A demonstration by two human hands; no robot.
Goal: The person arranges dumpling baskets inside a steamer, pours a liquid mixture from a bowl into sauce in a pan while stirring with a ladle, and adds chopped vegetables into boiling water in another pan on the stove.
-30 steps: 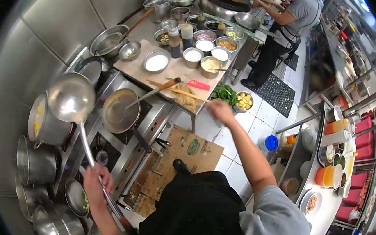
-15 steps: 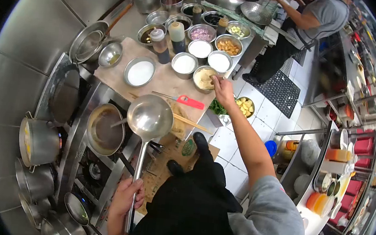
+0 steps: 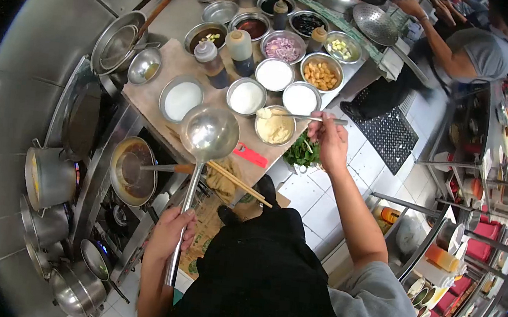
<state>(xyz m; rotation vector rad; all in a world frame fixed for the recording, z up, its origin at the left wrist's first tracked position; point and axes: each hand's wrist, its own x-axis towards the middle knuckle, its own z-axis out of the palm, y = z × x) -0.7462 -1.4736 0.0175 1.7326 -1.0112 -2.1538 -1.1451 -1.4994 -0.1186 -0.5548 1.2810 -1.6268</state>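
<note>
My left hand (image 3: 171, 233) is wrapped round the long handle of a steel ladle (image 3: 209, 131), whose bowl hangs over the near edge of the counter. Between the fingers of my right hand (image 3: 331, 140) is a metal spoon (image 3: 307, 118). A pale yellow lump sits on its tip, above a steel bowl of pale yellow powder or paste (image 3: 275, 131). Three bowls of white contents stand close by, one of them a bowl of white granules (image 3: 300, 99). Beneath the ladle lie a red-handled tool (image 3: 250, 156) and wooden chopsticks (image 3: 239, 181).
Left of the ladle, a frying pan (image 3: 133, 170) rests on the stove with a wooden-handled utensil across it. Squeeze bottles (image 3: 240, 52) and bowls of chopped onion (image 3: 282, 47) and orange cubes (image 3: 321, 73) fill the counter. Another person (image 3: 472, 54) works at the upper right.
My right hand has come up and back from the powder bowl, bringing the loaded spoon into sight. The ladle remains in my left hand, and the whole view has shifted slightly.
</note>
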